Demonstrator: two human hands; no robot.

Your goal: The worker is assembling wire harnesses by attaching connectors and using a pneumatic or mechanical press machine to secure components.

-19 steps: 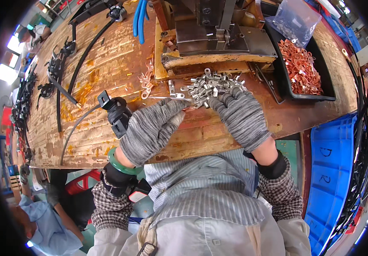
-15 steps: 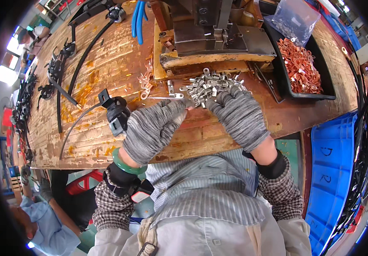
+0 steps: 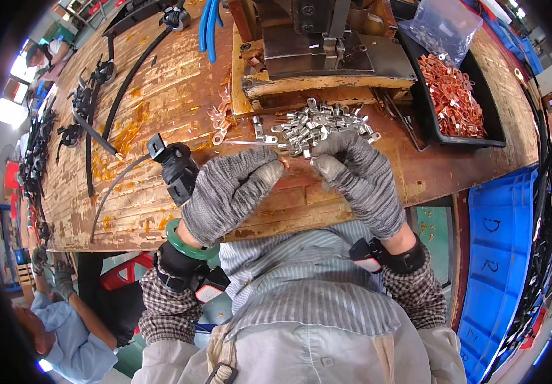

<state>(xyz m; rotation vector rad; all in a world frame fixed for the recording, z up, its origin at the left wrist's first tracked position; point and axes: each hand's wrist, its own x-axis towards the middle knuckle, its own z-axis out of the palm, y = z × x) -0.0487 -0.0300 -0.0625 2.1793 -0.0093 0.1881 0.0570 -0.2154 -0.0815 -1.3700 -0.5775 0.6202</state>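
Note:
My left hand (image 3: 228, 189), in a grey knit glove, is held in a pinch just in front of a pile of silver cable lugs (image 3: 321, 121). A small reddish-brown bit shows at its fingertips, too small to name. Across a narrow gap, my right hand (image 3: 365, 182), gloved alike, pinches thumb to forefinger at the pile's near edge. A small silvery glint, apparently a cable lug (image 3: 314, 162), shows at those fingertips, mostly hidden. Left of the pile lie a thin metal rod (image 3: 245, 143) and a few copper lugs (image 3: 218, 137).
A metal press (image 3: 327, 64) stands behind the pile. To its right, a black bin (image 3: 474, 142) holds copper lugs and a plastic bag (image 3: 442, 29). A black clamp-like device (image 3: 178, 171) sits by my left wrist. Blue crates (image 3: 497, 256) stand at right; another person (image 3: 71, 333) is lower left.
My right hand has drawn back from the pile, its thumb and forefinger now pinched together in front of it. My left hand has shifted slightly, its pinch turned more into view.

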